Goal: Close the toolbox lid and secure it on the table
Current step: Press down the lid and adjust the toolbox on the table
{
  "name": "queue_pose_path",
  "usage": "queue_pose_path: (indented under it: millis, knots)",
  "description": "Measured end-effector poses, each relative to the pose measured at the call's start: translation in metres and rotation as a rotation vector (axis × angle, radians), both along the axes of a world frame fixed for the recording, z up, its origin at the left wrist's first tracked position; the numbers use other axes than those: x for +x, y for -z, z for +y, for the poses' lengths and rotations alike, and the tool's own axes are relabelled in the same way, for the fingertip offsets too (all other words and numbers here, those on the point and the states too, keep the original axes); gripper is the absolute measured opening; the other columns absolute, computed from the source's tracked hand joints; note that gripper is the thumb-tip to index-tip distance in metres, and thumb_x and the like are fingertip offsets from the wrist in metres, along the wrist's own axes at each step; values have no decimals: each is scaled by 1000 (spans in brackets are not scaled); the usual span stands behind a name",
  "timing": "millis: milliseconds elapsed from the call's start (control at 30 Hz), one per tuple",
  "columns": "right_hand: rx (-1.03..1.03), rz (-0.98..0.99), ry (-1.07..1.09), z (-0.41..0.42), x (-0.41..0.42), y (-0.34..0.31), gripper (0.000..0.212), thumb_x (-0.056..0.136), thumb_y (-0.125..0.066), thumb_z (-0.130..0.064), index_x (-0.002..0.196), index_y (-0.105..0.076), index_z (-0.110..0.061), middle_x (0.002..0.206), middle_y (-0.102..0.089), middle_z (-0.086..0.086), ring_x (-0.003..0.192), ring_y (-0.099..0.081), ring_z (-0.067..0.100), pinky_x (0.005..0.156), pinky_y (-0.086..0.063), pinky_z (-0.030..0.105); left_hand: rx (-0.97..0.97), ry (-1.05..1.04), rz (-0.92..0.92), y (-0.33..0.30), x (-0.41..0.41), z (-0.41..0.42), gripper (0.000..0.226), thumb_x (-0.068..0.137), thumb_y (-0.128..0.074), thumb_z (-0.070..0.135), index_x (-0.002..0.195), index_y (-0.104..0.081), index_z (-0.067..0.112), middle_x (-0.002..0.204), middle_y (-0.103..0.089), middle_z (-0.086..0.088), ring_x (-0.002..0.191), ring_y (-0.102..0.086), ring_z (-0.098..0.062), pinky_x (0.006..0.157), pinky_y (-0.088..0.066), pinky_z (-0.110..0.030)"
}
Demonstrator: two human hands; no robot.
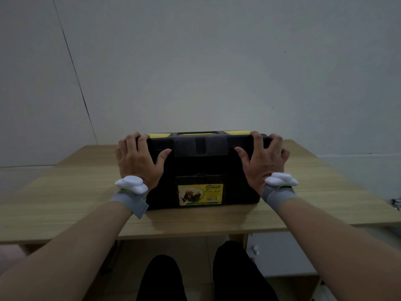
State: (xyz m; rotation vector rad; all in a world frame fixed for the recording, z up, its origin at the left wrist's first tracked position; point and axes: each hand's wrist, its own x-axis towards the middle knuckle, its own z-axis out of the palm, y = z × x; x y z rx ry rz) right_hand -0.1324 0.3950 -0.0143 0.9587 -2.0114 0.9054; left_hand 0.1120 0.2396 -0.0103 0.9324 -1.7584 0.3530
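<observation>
Both grips clasp the shut toolbox point(202, 168) lid.

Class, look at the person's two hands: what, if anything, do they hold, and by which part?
Both hold the black toolbox: left hand and right hand grip the lid's two ends.

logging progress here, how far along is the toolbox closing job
Done: the lid looks down on the black toolbox, which stands on the wooden table. In hand: the left hand and right hand grip the lid's two ends. Left: the front latch; I cannot tell if it is fastened.
</observation>
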Motion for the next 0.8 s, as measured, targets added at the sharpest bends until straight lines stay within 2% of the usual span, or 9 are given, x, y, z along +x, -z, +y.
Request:
queue_pose_path:
  millis: [800]
  knots:
    - [-29, 21, -22, 3, 0, 19, 60, 84, -49, -64, 125, -48, -21, 118, -44, 21, 106, -45, 33, 89, -37, 49, 20, 22, -6, 16, 5, 5, 63, 85, -60, 56, 115, -57, 0, 117, -55, -23, 108, -51, -45, 87, -41, -51]
